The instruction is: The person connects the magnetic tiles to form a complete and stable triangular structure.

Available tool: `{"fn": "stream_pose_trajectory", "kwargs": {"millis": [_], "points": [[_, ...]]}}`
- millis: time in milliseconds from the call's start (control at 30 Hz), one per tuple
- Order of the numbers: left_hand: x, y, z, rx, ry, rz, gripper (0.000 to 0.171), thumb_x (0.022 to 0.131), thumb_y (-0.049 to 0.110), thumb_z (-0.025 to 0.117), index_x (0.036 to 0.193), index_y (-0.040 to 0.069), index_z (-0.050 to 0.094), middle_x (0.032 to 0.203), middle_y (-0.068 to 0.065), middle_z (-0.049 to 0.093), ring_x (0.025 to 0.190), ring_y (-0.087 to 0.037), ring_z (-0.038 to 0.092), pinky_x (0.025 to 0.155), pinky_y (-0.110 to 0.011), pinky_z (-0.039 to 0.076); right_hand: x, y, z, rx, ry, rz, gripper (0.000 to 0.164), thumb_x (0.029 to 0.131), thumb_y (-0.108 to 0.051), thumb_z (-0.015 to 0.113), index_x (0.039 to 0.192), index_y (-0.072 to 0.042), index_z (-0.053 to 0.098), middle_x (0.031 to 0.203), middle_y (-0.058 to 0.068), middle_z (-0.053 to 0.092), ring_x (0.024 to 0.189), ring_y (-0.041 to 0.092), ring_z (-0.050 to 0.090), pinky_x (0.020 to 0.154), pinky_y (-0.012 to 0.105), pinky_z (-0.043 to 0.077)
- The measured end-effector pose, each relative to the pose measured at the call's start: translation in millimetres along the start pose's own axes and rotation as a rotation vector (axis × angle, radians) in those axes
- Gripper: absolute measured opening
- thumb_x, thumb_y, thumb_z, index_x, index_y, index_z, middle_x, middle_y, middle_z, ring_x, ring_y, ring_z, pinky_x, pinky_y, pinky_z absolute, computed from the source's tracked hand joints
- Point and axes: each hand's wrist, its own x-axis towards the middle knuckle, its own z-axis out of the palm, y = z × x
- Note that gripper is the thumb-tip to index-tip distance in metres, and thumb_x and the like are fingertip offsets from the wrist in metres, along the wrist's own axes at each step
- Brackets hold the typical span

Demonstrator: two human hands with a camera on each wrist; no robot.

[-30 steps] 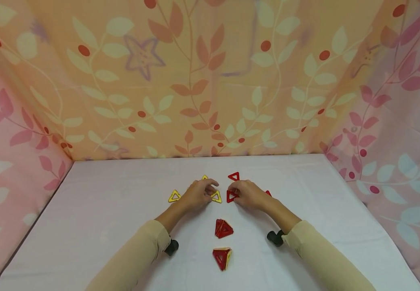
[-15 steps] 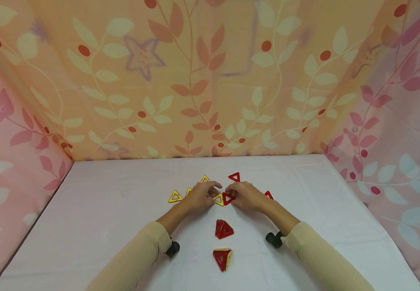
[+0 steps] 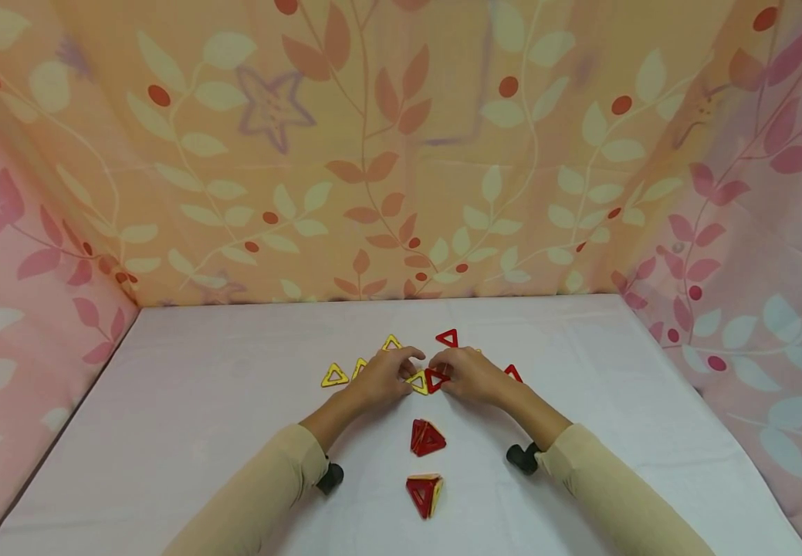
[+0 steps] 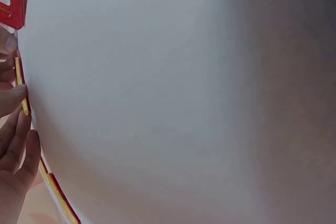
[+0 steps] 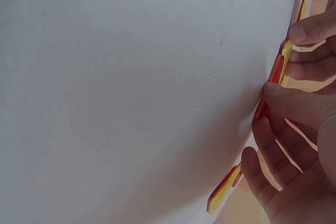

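Observation:
In the head view my left hand [image 3: 385,377] pinches a yellow triangle tile [image 3: 417,382] with an open centre. Opposite it, my right hand [image 3: 473,375] holds a red triangle tile [image 3: 434,380] between thumb and fingers. The two tiles meet side by side in the gap between the hands. The left wrist view catches the yellow tile [image 4: 24,103] edge-on under the left thumb, at the frame's left border. From the right wrist, the red tile [image 5: 269,98] appears edge-on beneath the right thumb. Part of each tile is covered by fingers.
Two red-and-yellow triangular pyramids, a nearer one [image 3: 424,495] and a farther one [image 3: 428,438], sit in front of the hands. Loose yellow triangles [image 3: 334,376] lie left, and red triangles [image 3: 448,337] lie behind and right. A patterned curtain [image 3: 373,193] encloses the white table [image 3: 164,432].
My right hand has brought the red triangle left and slightly nearer, closing the gap to the yellow one. The left hand shifted slightly right and nearer. The last half second shows almost no motion.

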Motion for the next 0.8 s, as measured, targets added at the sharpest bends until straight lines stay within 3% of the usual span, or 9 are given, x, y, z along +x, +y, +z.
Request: {"fn": "stream_pose_trajectory", "kwargs": {"millis": [333,600,800], "points": [[-2.6,3.4,-1.0,-0.017,0.006,0.021,0.048,0.087,-0.003,0.071,0.132,0.008,0.057,0.108,-0.007,0.069,0.101,-0.02,0.064,0.091,-0.036,0.054,1,0,0,-0.01,0.008,-0.004,0.029,0.082,0.0,0.078,0.11,-0.001,0.071,0.097,0.004,0.071,0.087,0.018,0.064,0.082,0.037,0.052],[0.8,7.6,-0.1,-0.068,0.043,0.092,0.048,0.088,-0.004,0.07,0.133,0.004,0.056,0.106,-0.01,0.07,0.098,-0.019,0.066,0.086,-0.033,0.055,1,0,2,-0.003,0.021,-0.006,0.028,0.08,0.0,0.079,0.108,0.0,0.071,0.093,0.005,0.071,0.084,0.017,0.064,0.078,0.035,0.053],[5.0,12.3,3.7,-0.104,0.04,0.077,0.049,0.088,-0.003,0.07,0.134,0.002,0.055,0.108,-0.011,0.069,0.098,-0.021,0.067,0.085,-0.032,0.055,0,-2,1,0.01,0.03,-0.052,0.029,0.08,0.0,0.08,0.107,0.001,0.071,0.093,0.006,0.071,0.083,0.017,0.064,0.076,0.031,0.054]]}}
